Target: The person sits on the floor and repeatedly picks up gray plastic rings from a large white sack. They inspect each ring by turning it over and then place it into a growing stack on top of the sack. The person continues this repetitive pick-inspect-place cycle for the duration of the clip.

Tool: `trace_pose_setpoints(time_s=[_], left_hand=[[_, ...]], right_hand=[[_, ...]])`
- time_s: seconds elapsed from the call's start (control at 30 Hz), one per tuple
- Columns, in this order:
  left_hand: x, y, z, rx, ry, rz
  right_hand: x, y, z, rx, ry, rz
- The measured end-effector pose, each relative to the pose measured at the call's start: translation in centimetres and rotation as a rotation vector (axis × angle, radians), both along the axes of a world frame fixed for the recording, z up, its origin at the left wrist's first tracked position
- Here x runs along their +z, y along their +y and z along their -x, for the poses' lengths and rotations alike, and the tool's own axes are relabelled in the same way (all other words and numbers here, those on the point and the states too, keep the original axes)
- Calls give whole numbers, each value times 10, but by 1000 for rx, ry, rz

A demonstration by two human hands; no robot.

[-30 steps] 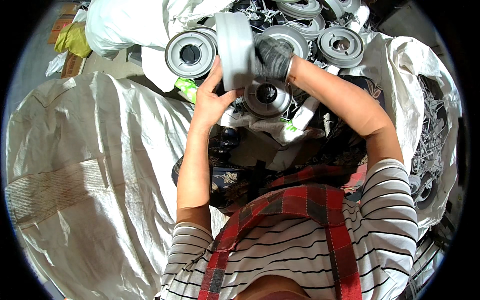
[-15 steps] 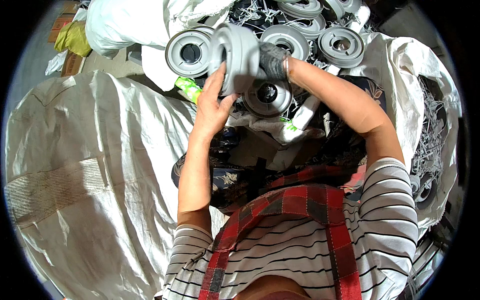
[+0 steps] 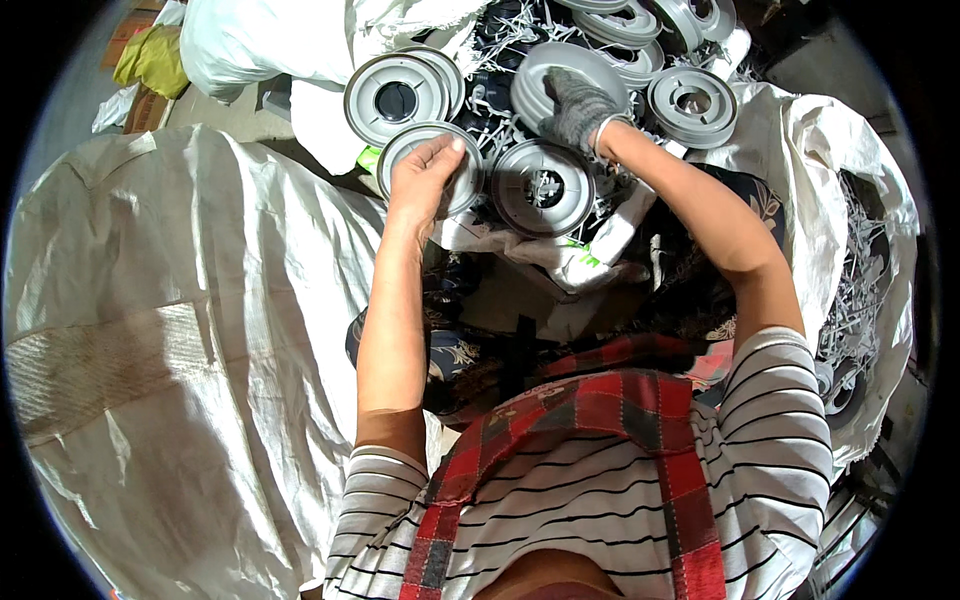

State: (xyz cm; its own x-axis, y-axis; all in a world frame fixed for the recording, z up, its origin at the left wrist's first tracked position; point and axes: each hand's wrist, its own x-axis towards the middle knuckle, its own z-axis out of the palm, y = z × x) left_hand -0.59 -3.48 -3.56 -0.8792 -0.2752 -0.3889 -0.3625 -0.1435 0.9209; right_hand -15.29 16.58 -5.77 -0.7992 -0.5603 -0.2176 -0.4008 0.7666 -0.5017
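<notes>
Bare, my left hand is closed on a round grey plastic flange, its thumb lying over the face. Fingers beneath the flange are hidden. My right hand, in a grey knit glove, grips a deeper grey plastic ring that rests tilted on the pile, with its fingers inside the hollow. Between and below the hands lies another grey flange with a dark-rimmed centre hole. Just beyond my left hand, a grey flange overlaps a second one.
Thin pale plastic scraps and several more grey rings fill the space ahead. A white woven sack spreads at the left. At the right, an open sack holds scraps. Far left is a yellow bag.
The ring that stood raised between both hands now sits lower and farther right, under my gloved hand. My left hand has parted from it and holds a flat flange.
</notes>
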Motion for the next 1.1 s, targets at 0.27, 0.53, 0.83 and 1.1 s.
trace_pose_setpoints(time_s=[0.27, 0.53, 0.83, 1.1], left_hand=[[24, 6, 12, 166, 225, -800], [15, 18, 17, -9, 407, -328], [28, 43, 13, 65, 344, -358], [33, 55, 18, -2, 327, -283]], right_hand=[[40, -19, -46, 367, 1, 705], [53, -22, -43, 145, 31, 542], [40, -9, -51, 451, 760, 534], [47, 13, -56, 347, 763, 473]])
